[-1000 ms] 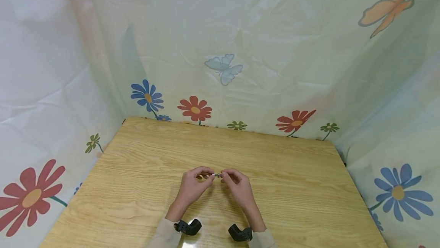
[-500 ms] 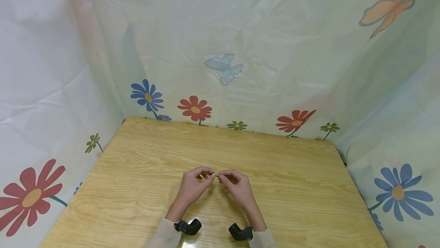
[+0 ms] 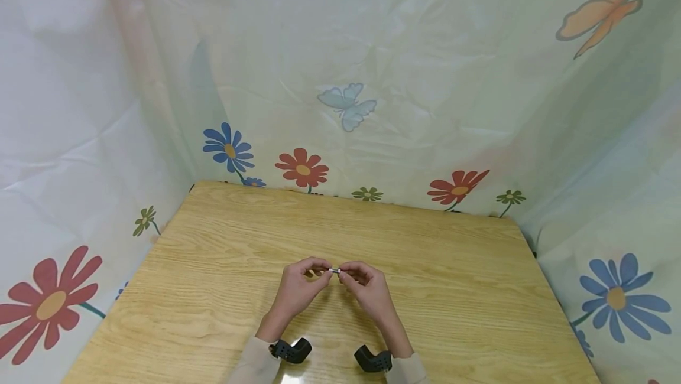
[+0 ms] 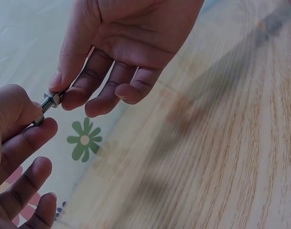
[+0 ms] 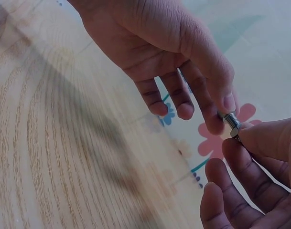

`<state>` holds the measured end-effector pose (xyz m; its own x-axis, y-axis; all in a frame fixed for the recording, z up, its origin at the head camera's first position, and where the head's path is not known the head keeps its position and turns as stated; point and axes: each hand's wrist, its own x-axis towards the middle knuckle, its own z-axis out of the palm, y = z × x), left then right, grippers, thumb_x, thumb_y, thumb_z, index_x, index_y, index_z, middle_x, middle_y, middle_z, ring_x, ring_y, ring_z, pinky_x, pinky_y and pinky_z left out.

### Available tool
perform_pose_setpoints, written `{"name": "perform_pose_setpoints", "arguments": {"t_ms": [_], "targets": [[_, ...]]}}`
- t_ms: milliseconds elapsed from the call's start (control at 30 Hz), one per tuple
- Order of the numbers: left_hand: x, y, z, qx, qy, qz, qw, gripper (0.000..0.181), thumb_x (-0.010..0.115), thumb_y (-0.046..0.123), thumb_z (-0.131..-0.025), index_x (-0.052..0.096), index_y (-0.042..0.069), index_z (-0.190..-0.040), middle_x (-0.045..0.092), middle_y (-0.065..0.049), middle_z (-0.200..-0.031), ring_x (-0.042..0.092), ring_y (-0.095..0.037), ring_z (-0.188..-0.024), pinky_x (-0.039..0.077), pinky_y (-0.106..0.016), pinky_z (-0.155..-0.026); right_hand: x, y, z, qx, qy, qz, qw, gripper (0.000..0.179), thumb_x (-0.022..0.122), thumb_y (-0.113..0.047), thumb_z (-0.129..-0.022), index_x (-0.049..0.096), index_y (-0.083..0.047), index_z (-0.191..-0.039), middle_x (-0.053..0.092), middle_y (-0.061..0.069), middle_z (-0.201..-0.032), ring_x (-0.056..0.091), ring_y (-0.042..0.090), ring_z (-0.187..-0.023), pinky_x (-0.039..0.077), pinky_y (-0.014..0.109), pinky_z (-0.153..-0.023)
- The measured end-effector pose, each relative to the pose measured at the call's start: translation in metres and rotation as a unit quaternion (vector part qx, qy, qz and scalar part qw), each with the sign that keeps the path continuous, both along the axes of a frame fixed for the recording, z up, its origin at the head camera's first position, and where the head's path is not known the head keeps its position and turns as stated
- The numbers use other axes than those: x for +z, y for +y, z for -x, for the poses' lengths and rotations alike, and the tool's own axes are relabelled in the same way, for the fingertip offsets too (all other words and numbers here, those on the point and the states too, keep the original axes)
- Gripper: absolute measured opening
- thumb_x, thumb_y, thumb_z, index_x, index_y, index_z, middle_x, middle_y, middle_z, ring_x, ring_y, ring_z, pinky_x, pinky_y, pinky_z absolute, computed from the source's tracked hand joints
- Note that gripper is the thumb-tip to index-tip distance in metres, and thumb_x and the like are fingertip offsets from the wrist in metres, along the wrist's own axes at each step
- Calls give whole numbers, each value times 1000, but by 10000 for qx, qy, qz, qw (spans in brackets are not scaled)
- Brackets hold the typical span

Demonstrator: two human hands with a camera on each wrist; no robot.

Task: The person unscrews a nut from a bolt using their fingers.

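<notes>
A small silver bolt (image 3: 334, 270) spans the gap between both hands above the middle of the table. My left hand (image 3: 298, 289) pinches its head end between thumb and index finger. On the other end my right hand (image 3: 372, 294) pinches a hex nut (image 5: 234, 132) with thumb and index finger. Bare thread of the bolt (image 4: 46, 104) shows between the two pinches, with the nut round the thread. Both hands' other fingers are loosely bent and touch nothing. Fingertips hide the bolt's head for the most part.
Beneath the hands lies a wood-grain table (image 3: 425, 260). A pale curtain (image 3: 415, 100) printed with flowers and butterflies hangs along its back and sides. Each wrist wears a black camera mount, one left (image 3: 291, 351) and one right (image 3: 372, 360).
The right thumb and fingertips have shifted slightly left and changed their pinch at the nut end. The left hand stays in place, still holding the bolt.
</notes>
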<state>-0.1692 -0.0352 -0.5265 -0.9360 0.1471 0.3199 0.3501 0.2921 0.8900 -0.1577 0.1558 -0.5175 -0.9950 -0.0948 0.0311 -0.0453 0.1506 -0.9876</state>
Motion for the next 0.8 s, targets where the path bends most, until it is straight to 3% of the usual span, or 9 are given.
{"name": "perform_pose_setpoints", "arguments": {"t_ms": [333,600,800], "targets": [[0,1,-1,51,-20,-4,10000,7,77,17,-93,79,20,-99,77,7,-95,67,-8,-84,55,-36,-78,-1,0,1,8,16,-25,10000,13,72,-11,-97,75,-6,-108,73,18,-101,72,33,-92,57,31,-74],[-2,1,-1,122,-111,-2,9999,7,77,18,-93,79,23,-97,76,11,-91,67,-6,-82,53,-32,-79,-1,-1,0,-23,63,-35,10000,15,74,-6,-94,75,-6,-110,73,13,-106,69,12,-91,57,24,-77],[-3,1,0,111,-91,52,9999,6,77,19,-93,79,22,-97,76,10,-90,67,-6,-82,52,-31,-77,-1,-1,1,-16,100,-30,9999,18,74,-5,-94,74,-4,-112,72,14,-110,69,14,-95,56,23,-78]]}}
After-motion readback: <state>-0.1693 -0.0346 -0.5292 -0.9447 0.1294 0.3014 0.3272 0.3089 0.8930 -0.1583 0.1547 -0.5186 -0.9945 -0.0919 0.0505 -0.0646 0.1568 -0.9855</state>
